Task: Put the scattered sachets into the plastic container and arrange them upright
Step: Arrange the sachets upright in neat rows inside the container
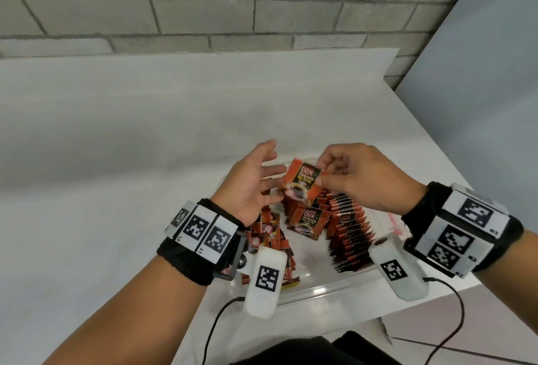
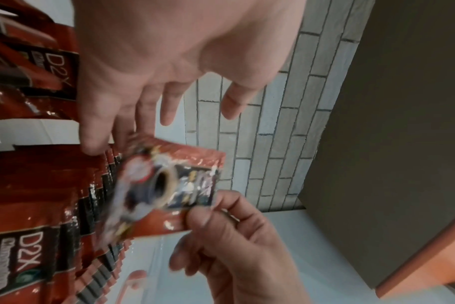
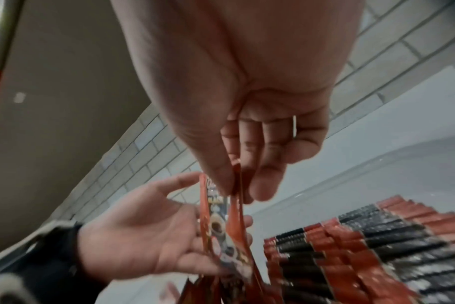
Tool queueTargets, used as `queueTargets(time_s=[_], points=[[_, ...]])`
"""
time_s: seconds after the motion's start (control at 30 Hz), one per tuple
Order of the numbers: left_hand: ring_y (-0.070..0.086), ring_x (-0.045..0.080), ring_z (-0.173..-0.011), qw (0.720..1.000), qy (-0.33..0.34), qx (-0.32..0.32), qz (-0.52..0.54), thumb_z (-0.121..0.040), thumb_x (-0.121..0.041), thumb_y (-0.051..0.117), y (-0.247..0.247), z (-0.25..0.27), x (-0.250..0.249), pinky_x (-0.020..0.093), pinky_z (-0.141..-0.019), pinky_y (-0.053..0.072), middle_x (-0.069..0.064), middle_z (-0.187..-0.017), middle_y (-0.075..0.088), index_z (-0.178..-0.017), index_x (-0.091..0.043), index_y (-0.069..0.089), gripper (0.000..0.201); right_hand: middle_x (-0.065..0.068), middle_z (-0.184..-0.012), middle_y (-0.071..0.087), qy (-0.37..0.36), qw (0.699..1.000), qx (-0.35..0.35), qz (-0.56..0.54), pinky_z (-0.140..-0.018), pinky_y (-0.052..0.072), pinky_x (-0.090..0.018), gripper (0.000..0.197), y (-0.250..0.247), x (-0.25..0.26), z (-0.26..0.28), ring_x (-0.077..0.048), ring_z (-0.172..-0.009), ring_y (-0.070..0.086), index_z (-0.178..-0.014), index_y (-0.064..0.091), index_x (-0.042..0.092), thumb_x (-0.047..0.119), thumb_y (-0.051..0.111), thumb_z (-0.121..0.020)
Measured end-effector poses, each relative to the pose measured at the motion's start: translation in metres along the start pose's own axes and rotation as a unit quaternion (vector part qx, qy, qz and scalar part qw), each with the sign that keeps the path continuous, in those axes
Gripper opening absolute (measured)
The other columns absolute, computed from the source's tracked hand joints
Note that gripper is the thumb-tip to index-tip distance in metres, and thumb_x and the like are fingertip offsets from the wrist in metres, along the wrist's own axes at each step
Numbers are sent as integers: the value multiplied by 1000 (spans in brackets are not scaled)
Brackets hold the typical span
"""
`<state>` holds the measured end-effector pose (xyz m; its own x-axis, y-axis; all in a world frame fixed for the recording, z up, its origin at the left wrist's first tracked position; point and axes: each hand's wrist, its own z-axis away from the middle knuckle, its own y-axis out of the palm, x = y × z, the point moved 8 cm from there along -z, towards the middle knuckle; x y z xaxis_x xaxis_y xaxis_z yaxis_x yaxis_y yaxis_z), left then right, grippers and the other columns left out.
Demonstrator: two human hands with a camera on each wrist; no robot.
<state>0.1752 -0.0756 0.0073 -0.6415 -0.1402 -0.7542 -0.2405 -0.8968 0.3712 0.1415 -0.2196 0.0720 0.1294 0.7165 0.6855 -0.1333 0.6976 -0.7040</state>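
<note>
A red and black coffee sachet [image 1: 302,181] hangs above the clear plastic container [image 1: 320,289], pinched at its top right corner by my right hand [image 1: 321,177]. The same sachet [image 2: 169,185] [image 3: 226,226] is blurred in both wrist views, where my right hand [image 2: 234,236] [image 3: 234,181] holds it by thumb and fingers. My left hand [image 1: 262,178] [image 2: 169,82] [image 3: 148,236] is spread open just left of the sachet, palm toward it; contact is unclear. Inside the container, a long row of sachets [image 1: 349,230] [image 3: 351,246] stands upright, and a shorter row [image 1: 308,216] stands beside it.
Loose sachets [image 1: 270,236] lie piled at the container's left end under my left wrist. The container sits near the front right corner of the white table [image 1: 116,161], whose edge drops off at the right. A brick wall [image 1: 262,9] stands behind. Cables hang from both wrists.
</note>
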Motion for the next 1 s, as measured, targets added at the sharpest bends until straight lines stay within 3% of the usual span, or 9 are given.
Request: queueTargets(time_s=[0.1,0.2,0.27,0.37,0.53,0.8,0.87,0.93,1.0], points=[[57,28,-111,999,-14,0,-35,-92,-42,54,0,-1,6,49,-99,44,8,-119,59,-118,-18,56,35,7,-78,66,-11,989,71,126,-69,52,-30,8,18,-5,10,-9,-68,60,-84,63,22,19,70,-83],[58,31,-109,998,-30,7,-58,-93,-41,53,3,-2,10,48,-97,44,7,-119,60,-110,-20,59,28,8,-82,62,-15,970,116,214,-65,44,-21,7,36,-15,12,-9,-74,56,-83,60,22,22,67,-85],[58,33,-108,997,-39,8,-63,-93,-41,53,5,-3,13,50,-98,44,7,-118,60,-108,-20,59,27,9,-75,56,-13,963,132,235,-61,38,-18,10,44,-19,10,-8,-71,52,-79,59,20,19,66,-85],[58,36,-108,996,-43,12,-72,-92,-41,53,6,-5,15,52,-98,43,8,-120,58,-112,-20,58,29,10,-66,53,3,955,146,260,-59,41,-21,8,51,-23,5,-9,-65,52,-79,61,16,16,66,-84],[54,44,-112,997,-54,22,-54,-93,-37,53,6,-8,18,53,-100,42,11,-123,55,-115,-18,54,29,0,-76,61,14,930,180,320,-56,38,-22,13,64,-24,1,-15,-68,52,-77,58,16,18,70,-82],[42,56,-123,996,-75,47,-20,-94,-32,52,5,-10,23,60,-103,36,17,-131,51,-113,-14,51,26,-9,-78,67,-17,896,204,395,-61,50,-33,8,75,-20,-2,-26,-73,64,-79,63,7,14,66,-80],[43,56,-122,996,-77,51,-18,-94,-32,52,4,-10,23,61,-103,36,18,-130,51,-113,-14,52,26,-6,-75,63,-25,888,202,412,-58,48,-30,11,75,-18,-2,-25,-70,62,-74,58,11,15,63,-82],[46,55,-119,995,-77,54,-17,-95,-32,51,3,-10,23,61,-101,38,18,-129,52,-112,-14,52,25,0,-66,51,-42,881,188,431,-50,40,-25,26,74,-15,-2,-22,-63,54,-64,45,17,15,60,-85],[49,54,-116,995,-74,56,-20,-95,-32,51,3,-10,22,60,-101,39,17,-126,53,-112,-14,52,25,3,-61,39,-64,872,180,451,-47,33,-24,28,76,-13,-3,-20,-59,46,-64,38,17,11,55,-86]])
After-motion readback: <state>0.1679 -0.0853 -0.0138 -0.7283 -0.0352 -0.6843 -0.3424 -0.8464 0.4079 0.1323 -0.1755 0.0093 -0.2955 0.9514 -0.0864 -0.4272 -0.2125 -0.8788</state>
